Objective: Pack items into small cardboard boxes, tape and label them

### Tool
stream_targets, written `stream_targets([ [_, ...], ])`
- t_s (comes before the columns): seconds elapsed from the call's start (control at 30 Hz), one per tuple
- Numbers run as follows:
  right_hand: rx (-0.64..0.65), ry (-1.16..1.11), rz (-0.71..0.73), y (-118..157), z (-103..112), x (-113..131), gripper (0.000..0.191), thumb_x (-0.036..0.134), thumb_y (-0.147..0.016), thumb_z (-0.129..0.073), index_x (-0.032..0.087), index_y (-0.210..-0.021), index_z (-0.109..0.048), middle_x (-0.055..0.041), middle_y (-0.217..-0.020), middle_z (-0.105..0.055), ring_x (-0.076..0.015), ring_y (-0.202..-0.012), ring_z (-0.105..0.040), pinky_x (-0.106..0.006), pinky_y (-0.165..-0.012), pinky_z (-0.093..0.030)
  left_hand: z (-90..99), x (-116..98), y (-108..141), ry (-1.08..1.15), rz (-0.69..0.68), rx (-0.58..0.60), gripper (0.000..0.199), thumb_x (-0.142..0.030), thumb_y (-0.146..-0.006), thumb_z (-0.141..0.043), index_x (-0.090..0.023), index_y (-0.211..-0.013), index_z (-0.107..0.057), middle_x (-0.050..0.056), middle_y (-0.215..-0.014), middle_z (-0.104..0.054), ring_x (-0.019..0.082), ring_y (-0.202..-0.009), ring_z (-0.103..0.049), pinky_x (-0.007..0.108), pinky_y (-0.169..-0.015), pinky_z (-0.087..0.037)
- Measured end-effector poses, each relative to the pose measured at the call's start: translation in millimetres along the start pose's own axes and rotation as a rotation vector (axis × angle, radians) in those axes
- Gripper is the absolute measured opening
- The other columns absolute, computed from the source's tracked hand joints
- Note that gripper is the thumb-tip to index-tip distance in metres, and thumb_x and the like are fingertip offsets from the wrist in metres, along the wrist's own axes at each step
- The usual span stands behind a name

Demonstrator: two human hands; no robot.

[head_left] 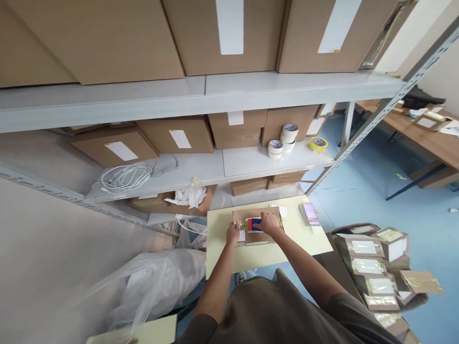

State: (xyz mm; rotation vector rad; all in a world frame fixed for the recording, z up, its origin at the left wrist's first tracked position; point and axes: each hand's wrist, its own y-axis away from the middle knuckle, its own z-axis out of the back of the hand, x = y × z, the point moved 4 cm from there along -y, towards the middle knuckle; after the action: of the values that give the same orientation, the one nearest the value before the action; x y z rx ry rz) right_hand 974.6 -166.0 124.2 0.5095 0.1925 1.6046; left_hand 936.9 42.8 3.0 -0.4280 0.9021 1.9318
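Observation:
A small cardboard box (256, 237) lies on the pale yellow table (221, 257) in front of me. My right hand (270, 222) is closed round a blue and red tape dispenser (255, 224) over the top of the box. At the box's left end, my left hand (233, 233) grips the edge, its fingertips small and partly hidden. A strip of tape seems to run between the dispenser and my left hand. Behind my right hand, a white paper (283, 211) sits by the box's far corner.
Metal shelving (177, 172) rises behind the table, holding cartons, tape rolls (288, 134) and a coiled white cable (127, 177). A blurred pinkish packet (310, 214) lies on the table's right. Several taped boxes (369, 267) are heaped at right; plastic sheeting (161, 280) bulges at left.

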Motion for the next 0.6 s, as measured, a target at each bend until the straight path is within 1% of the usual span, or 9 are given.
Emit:
stream_targets([
  [0.17,0.024,-0.002,-0.06,10,4,-69,0.055,0.06,-0.086,-0.077,0.018,-0.12,-0.07,-0.0182,-0.117,-0.078,-0.0332,-0.111,-0.073,-0.034,-0.085,-0.053,-51.8,-44,19,-0.088,0.014,0.073,0.048,-0.049,-0.107,-0.041,-0.013,-0.125,-0.067,0.023,-0.121,-0.077,0.034,-0.115,-0.073,0.038,-0.088,-0.051],
  [0.23,0.029,-0.003,-0.056,15,7,-96,0.054,0.062,-0.085,-0.077,0.019,-0.118,-0.071,-0.0171,-0.116,-0.078,-0.0324,-0.108,-0.074,-0.033,-0.082,-0.053,-68.3,-59,28,-0.141,0.017,0.081,0.048,-0.051,-0.108,-0.039,-0.015,-0.127,-0.066,0.02,-0.122,-0.077,0.033,-0.115,-0.074,0.036,-0.087,-0.051],
  [0.3,0.021,-0.001,-0.059,22,13,-127,0.054,0.063,-0.085,-0.077,0.02,-0.117,-0.071,-0.0165,-0.115,-0.078,-0.0314,-0.105,-0.074,-0.032,-0.079,-0.052,-79.7,-69,34,-0.195,0.013,0.07,0.048,-0.052,-0.109,-0.037,-0.018,-0.129,-0.065,0.018,-0.122,-0.077,0.031,-0.114,-0.074,0.035,-0.085,-0.051],
  [0.4,0.006,0.012,-0.102,35,26,-188,0.054,0.062,-0.083,-0.079,0.02,-0.116,-0.072,-0.0159,-0.113,-0.078,-0.031,-0.103,-0.074,-0.031,-0.078,-0.051,-87.1,-76,37,-0.236,-0.003,0.06,0.048,-0.053,-0.108,-0.038,-0.019,-0.128,-0.065,0.017,-0.12,-0.078,0.031,-0.112,-0.074,0.035,-0.084,-0.051],
  [0.53,0.0,0.03,-0.199,56,46,-286,0.052,0.062,-0.081,-0.081,0.02,-0.11,-0.075,-0.0171,-0.11,-0.078,-0.033,-0.102,-0.073,-0.034,-0.078,-0.05,-86.6,-74,32,-0.252,-0.028,0.063,0.047,-0.053,-0.108,-0.039,-0.019,-0.125,-0.066,0.018,-0.118,-0.078,0.032,-0.111,-0.074,0.035,-0.084,-0.051],
  [0.6,-0.02,0.02,-0.228,66,53,-327,0.049,0.06,-0.079,-0.084,0.019,-0.105,-0.076,-0.0185,-0.105,-0.079,-0.0335,-0.098,-0.073,-0.035,-0.076,-0.048,-85.7,-72,29,-0.252,-0.036,0.059,0.046,-0.052,-0.108,-0.04,-0.019,-0.124,-0.066,0.018,-0.118,-0.078,0.032,-0.11,-0.074,0.035,-0.084,-0.052],
])
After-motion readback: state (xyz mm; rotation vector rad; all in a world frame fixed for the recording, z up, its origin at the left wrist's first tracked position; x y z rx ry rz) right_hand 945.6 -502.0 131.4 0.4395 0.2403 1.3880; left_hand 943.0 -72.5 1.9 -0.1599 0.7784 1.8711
